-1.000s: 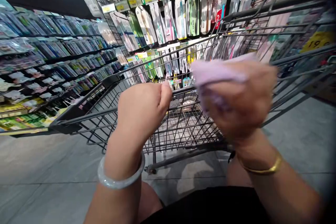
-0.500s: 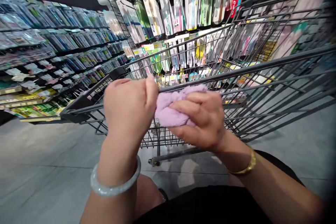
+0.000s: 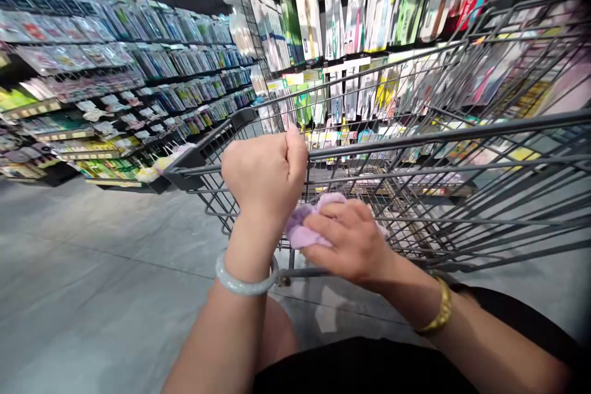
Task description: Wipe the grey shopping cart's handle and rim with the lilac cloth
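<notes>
A dark wire shopping cart [image 3: 415,140] stands in front of me. My left hand [image 3: 265,175], with a pale bangle at its wrist, is closed around the cart's top rail, left of centre. Lower and to the right, my right hand [image 3: 348,237] wears a gold bracelet and grips a crumpled lilac cloth [image 3: 305,235]. The cloth lies against the wire side of the cart, just below the top rail, and part of it is hidden by my fingers.
Behind the cart rises a rack of packaged toothbrushes [image 3: 335,15]. Long shelves of hanging packets [image 3: 180,61] run along the left. Grey floor tiles [image 3: 115,277] stretch below, and my dark-clothed lap is at the bottom.
My right hand and the cloth have moved down from the top rail to the wires below it. The view has shifted left, while my left hand keeps its hold on the rail.
</notes>
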### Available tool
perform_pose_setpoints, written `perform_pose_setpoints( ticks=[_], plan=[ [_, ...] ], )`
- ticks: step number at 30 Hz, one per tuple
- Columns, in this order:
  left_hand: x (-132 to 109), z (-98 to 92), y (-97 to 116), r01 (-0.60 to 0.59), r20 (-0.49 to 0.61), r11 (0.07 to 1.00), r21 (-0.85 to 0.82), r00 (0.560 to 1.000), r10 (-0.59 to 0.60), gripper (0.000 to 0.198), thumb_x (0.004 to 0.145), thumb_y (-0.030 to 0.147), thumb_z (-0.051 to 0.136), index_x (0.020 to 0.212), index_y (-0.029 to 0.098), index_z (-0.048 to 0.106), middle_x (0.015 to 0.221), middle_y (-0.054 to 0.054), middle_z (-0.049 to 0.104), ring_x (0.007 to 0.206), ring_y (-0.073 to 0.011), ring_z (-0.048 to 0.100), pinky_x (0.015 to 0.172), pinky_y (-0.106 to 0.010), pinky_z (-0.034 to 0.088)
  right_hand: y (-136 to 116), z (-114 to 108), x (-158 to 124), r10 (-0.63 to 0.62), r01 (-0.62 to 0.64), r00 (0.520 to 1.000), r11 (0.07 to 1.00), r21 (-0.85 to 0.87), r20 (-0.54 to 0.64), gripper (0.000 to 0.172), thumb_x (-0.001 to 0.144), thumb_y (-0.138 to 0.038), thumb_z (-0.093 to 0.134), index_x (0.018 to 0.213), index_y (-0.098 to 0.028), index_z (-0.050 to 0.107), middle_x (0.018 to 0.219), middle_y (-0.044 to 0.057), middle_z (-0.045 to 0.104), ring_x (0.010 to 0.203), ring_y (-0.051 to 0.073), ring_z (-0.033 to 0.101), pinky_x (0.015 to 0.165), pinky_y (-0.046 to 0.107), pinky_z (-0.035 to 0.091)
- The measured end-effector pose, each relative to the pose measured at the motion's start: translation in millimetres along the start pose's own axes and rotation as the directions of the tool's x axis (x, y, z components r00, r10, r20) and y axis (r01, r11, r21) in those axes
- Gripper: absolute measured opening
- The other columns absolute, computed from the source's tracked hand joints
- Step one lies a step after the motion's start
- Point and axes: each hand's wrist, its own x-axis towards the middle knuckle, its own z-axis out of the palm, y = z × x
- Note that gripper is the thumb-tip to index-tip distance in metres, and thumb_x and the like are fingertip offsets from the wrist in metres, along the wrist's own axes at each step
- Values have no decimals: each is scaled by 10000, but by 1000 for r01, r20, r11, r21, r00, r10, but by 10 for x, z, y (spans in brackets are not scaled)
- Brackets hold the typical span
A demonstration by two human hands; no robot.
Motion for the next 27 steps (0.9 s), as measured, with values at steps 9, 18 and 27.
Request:
perform_pose_setpoints(
  ticks=[9, 18, 27],
  plan=[
    [-45, -5, -70, -78, 6, 997, -14, 997, 78, 530, 1040, 376, 323, 571, 223, 518, 536, -10, 531, 519, -156, 377, 613, -372, 181, 246, -168, 67, 12, -32, 973, 996, -85, -230, 147, 790, -223, 779, 882, -311, 707, 1120, -17, 685, 1018, 204, 576, 901, 416, 461],
    [2, -45, -179, 95, -18, 995, -9, 995, -95, 534, 1012, 357, 386, 501, 219, 454, 473, 8, 464, 507, -151, 351, 645, -362, 213, 231, -273, 92, 40, -42, 986, 999, -10, -163, 151, 795, -203, 764, 860, -296, 664, 1103, -7, 694, 1033, 202, 575, 884, 397, 474],
    [-60, 94, -234, 12, -85, 999, -40, 996, -15, 500, 1005, 336, 363, 519, 223, 337, 493, 3, 432, 522, -157, 287, 641, -382, 167, 7, 83, -114, -8, 7, 1000, 998, -62, -6, 75, 838, -274, 744, 891, -309, 704, 1070, -22, 731, 1012, 183, 604, 834, 356, 442]
  ],
)
